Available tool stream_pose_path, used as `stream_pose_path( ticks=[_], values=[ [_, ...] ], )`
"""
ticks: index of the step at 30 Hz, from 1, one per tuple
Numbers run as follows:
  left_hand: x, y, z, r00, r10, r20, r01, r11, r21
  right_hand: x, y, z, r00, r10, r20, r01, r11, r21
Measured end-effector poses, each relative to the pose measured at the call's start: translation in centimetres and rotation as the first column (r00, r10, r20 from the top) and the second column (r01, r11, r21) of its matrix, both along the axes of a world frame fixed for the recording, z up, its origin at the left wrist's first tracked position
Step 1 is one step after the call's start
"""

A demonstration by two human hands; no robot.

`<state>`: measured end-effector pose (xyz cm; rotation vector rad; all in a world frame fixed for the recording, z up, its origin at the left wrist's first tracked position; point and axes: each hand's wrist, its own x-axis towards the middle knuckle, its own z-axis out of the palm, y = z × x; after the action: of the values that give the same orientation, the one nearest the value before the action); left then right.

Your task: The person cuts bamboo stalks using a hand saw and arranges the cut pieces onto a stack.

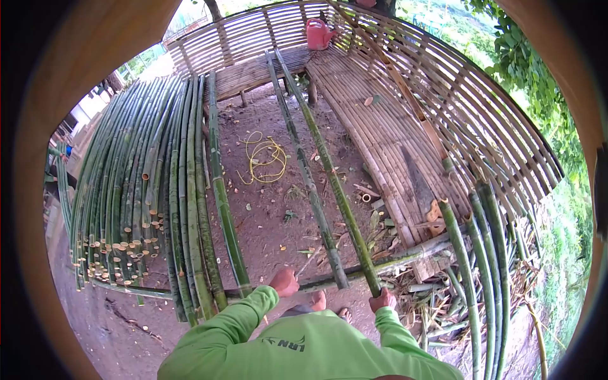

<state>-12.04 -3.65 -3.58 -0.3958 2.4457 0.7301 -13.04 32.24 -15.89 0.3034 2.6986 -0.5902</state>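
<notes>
My left hand (285,282) is closed in front of my body, and a thin, pale, stick-like object (308,262) juts from it up and to the right. Its exact kind cannot be made out. My right hand (383,301) grips the near end of a green bamboo pole (335,183). That pole runs away from me, its far end on the bamboo bench at the back. Beside it on the left lies a duller bamboo pole (307,177). Both cross a horizontal bamboo rail (405,255) near me.
Many bamboo poles (120,171) are stacked at left, with a separate pole (221,196) beside them. A handsaw (416,177) lies on the right bench (367,120). Several poles (484,253) lean at right. A yellow cord (265,161) is on the ground; a red watering can (318,35) stands behind.
</notes>
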Motion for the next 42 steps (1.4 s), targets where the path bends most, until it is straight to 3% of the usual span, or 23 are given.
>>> stream_pose_path(
  ticks=[5,7,10,13,15,18,20,21,23,28,31,35,39,42],
  values=[
    [4.3,-0.7,-1.2,0.995,0.034,-0.096,-0.030,0.998,0.047,0.6,0.8,0.7,0.999,0.045,0.021,-0.045,0.999,0.007],
    [6.1,-0.9,0.4,0.988,0.028,-0.149,-0.018,0.997,0.071,2.0,1.7,1.2,0.999,0.032,0.035,-0.032,0.999,-0.014],
    [8.9,-0.7,1.1,0.968,0.107,-0.226,-0.065,0.980,0.188,1.8,2.5,1.4,0.996,0.060,0.072,-0.062,0.998,0.016],
    [9.4,0.1,2.0,0.964,0.181,-0.193,-0.142,0.969,0.201,-0.1,1.7,1.1,0.991,0.086,0.102,-0.088,0.996,0.015],
    [9.9,0.2,-0.1,0.945,0.225,-0.237,-0.185,0.966,0.179,-1.8,0.6,-1.5,0.989,0.134,-0.055,-0.133,0.991,0.023],
    [8.4,-0.7,2.2,0.968,0.112,-0.226,-0.069,0.979,0.190,-2.9,-1.1,-0.2,0.984,0.165,0.064,-0.162,0.986,-0.039],
    [8.1,-1.9,1.7,0.966,0.109,-0.233,-0.074,0.986,0.152,0.1,0.5,-0.7,0.977,0.172,-0.125,-0.192,0.966,-0.172],
    [8.1,-2.3,1.8,0.959,0.104,-0.263,-0.075,0.990,0.118,1.6,1.4,1.0,0.985,0.078,0.152,-0.054,0.986,-0.156],
    [8.0,-2.5,2.0,0.952,0.134,-0.276,-0.113,0.989,0.092,5.6,4.5,-2.2,0.968,0.097,0.230,-0.096,0.995,-0.017],
    [8.6,-1.8,2.7,0.952,0.231,-0.199,-0.210,0.970,0.123,7.3,3.6,1.6,0.973,-0.020,0.228,0.005,0.998,0.063],
    [8.9,-1.7,2.5,0.948,0.140,-0.285,-0.101,0.984,0.147,7.2,3.8,1.4,0.978,-0.035,0.207,0.026,0.999,0.045],
    [10.3,-0.8,2.7,0.917,0.246,-0.314,-0.207,0.966,0.153,5.7,4.7,1.8,0.965,0.060,0.256,-0.060,0.998,-0.008],
    [12.9,-1.0,4.4,0.915,0.279,-0.291,-0.232,0.955,0.187,5.9,4.3,1.7,0.965,0.035,0.259,-0.023,0.998,-0.051],
    [14.7,-1.3,5.5,0.892,0.300,-0.338,-0.214,0.939,0.269,6.7,3.8,-1.4,0.972,0.066,0.227,-0.043,0.993,-0.106]
  ],
)
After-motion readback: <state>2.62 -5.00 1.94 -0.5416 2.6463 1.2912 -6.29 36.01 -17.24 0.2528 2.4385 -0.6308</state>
